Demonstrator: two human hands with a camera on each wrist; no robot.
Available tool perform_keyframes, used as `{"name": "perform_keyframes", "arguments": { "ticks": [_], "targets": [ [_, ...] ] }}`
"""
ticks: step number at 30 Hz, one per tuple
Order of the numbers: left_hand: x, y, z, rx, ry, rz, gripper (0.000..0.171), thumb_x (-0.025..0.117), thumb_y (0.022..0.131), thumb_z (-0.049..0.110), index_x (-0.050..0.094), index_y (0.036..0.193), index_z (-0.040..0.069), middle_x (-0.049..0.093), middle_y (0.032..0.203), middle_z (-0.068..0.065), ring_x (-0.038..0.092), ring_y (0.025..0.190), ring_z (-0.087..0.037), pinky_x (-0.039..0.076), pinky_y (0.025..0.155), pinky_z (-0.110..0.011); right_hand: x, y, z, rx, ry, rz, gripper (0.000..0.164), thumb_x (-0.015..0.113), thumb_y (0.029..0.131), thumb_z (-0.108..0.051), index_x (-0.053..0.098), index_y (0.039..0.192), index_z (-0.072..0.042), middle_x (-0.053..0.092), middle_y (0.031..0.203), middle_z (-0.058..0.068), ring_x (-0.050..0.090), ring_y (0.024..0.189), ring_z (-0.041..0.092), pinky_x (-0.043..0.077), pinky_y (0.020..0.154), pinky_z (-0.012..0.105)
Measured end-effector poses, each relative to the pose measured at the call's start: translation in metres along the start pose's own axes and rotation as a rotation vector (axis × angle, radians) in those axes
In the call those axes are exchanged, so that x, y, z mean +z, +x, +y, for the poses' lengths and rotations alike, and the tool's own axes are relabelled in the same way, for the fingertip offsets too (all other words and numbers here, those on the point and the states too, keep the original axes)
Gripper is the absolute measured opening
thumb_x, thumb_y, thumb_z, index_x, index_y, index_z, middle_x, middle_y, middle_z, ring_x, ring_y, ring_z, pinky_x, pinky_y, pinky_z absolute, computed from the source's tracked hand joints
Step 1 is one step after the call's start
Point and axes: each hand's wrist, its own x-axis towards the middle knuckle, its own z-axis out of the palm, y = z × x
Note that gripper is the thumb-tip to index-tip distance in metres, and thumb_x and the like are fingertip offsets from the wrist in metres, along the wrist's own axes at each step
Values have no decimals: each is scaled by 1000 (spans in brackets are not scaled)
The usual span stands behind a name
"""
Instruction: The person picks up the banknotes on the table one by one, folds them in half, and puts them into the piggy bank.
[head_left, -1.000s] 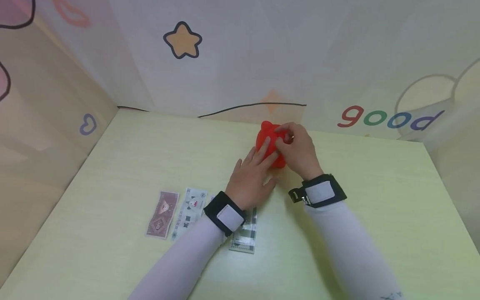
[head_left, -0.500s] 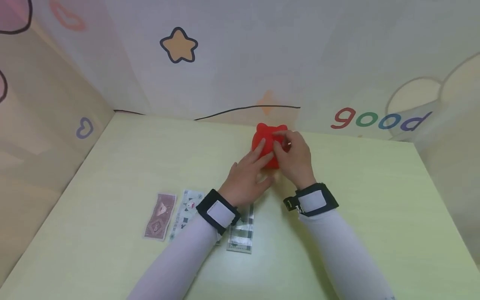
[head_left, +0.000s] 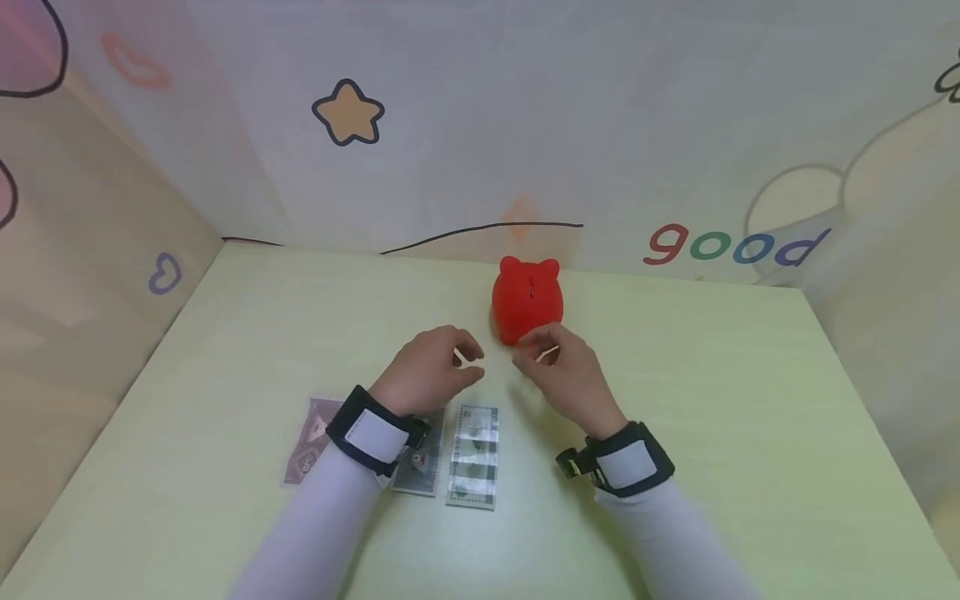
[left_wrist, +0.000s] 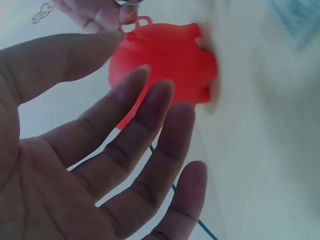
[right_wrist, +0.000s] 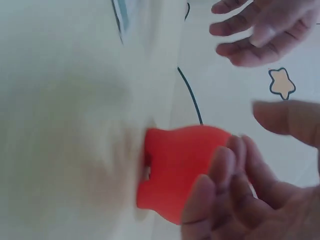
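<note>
A red pig-shaped piggy bank point(head_left: 527, 302) stands near the back of the table, its coin slot point(head_left: 531, 288) facing up. My left hand point(head_left: 427, 371) hovers in front and to the left of it, fingers loosely bent with nothing between them; the left wrist view shows thumb and fingers spread apart. Close at the bank's front right is my right hand point(head_left: 566, 375). Its thumb point(right_wrist: 280, 117) stands apart from its half-curled fingers, which overlap the red body point(right_wrist: 182, 165) in the right wrist view and hold nothing.
Play banknotes lie in a row at the front left: a purple one point(head_left: 303, 454), a grey one point(head_left: 420, 473) and a green one point(head_left: 473, 458). My left forearm covers part of the row. A printed wall point(head_left: 465, 125) rises behind the table point(head_left: 712, 400).
Both hands have come off the piggy bank and drawn back toward me, the left one also moving left. The bank's top and slot are now uncovered. The head view has shifted slightly.
</note>
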Motion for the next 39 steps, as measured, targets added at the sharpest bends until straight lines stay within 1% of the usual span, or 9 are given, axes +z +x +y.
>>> {"name": "perform_keyframes", "arguments": {
  "ticks": [3,6,8,12,18,23,27,32,39],
  "targets": [
    [3,-7,-4,-24,51,-29,24,71,96,20,75,117,9,73,111,-7,65,94,-22,57,81,-36,6,-4,0,37,-71,-105,34,77,92,-23,65,121,-9,66,102,10,61,89,26,52,67,28],
    [8,-13,-6,-48,106,-43,22,71,95,19,75,115,10,73,107,-6,63,90,-21,57,81,-38,13,-6,0,63,-141,-184,36,81,88,-22,68,119,-10,66,95,8,61,84,24,52,66,28],
    [12,-15,-6,-63,138,-55,22,72,94,18,76,114,10,73,107,-6,63,89,-20,56,82,-38,19,-7,1,70,-181,-215,37,84,84,-21,70,117,-10,65,92,7,60,83,23,52,67,29],
    [19,-17,-5,-80,197,-78,24,76,91,17,76,114,10,73,106,-5,63,88,-20,56,84,-40,28,-9,1,56,-258,-255,40,89,78,-20,71,113,-10,64,92,6,59,82,22,52,68,29],
    [28,-17,-6,-79,255,-95,32,80,86,19,76,117,10,71,105,-5,61,87,-20,53,86,-44,34,-12,-3,72,-313,-265,46,94,73,-19,72,112,-10,64,95,6,58,85,22,53,71,32],
    [32,-15,-5,-73,305,-88,35,80,85,18,75,118,10,70,104,-6,58,86,-22,51,84,-46,37,-13,-3,80,-339,-255,44,94,73,-18,72,111,-12,63,97,6,58,86,22,54,74,32],
    [35,-15,-5,-88,327,-81,35,80,84,16,74,119,11,69,104,-6,57,88,-23,50,85,-46,38,-13,-3,82,-357,-255,44,93,73,-18,71,111,-12,63,98,6,58,86,22,55,75,33],
    [37,-15,-5,-103,351,-69,35,80,84,15,74,118,13,68,103,-5,56,90,-24,47,85,-45,38,-14,-5,85,-365,-255,44,93,73,-17,71,111,-11,63,98,6,58,85,21,55,76,33],
    [39,-14,-5,-98,367,-55,35,81,83,16,75,118,14,66,104,-4,56,93,-24,48,85,-44,38,-14,-5,79,-374,-255,44,94,72,-18,72,110,-11,63,98,5,57,86,21,55,78,33]
  ]
}}
